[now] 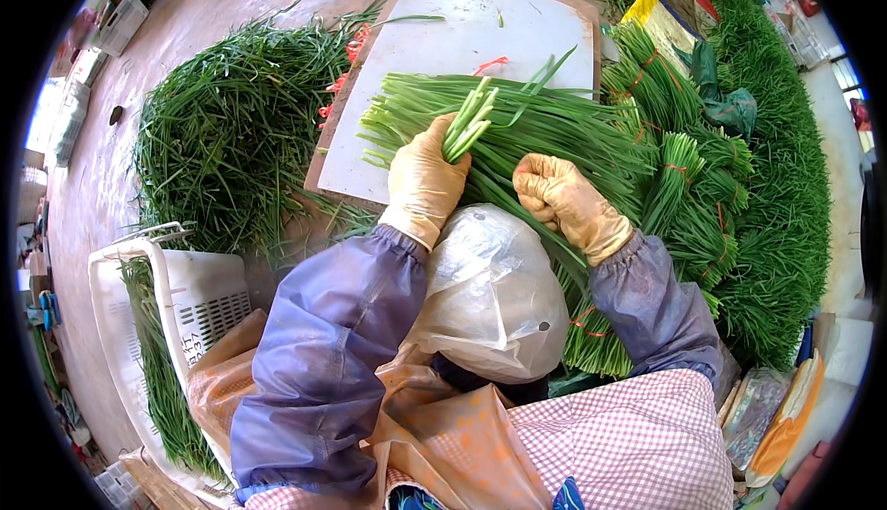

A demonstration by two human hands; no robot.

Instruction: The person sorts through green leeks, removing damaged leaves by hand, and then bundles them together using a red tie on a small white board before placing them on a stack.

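My left hand (428, 176), in a tan rubber glove, is closed around a small bunch of green chives (470, 122) with pale cut stems pointing up and away. My right hand (565, 198), gloved alike, is curled just right of that bunch, over the long leaves; whether it grips any of them cannot be told. Beyond both hands a thick layer of loose chives (513, 104) lies across a white board (443, 18) with a brown edge. One red tie (490, 64) rests on the board behind the chives. A plastic-wrapped rounded thing (495, 295) stands between my forearms.
Left of the board is a big heap of loose leaves (229, 129); below it stands a white plastic crate (208, 267) holding chives. More red ties (337, 84) hang at the board's left edge. Tied chive bundles (675, 170) and a long green pile (779, 184) lie at right.
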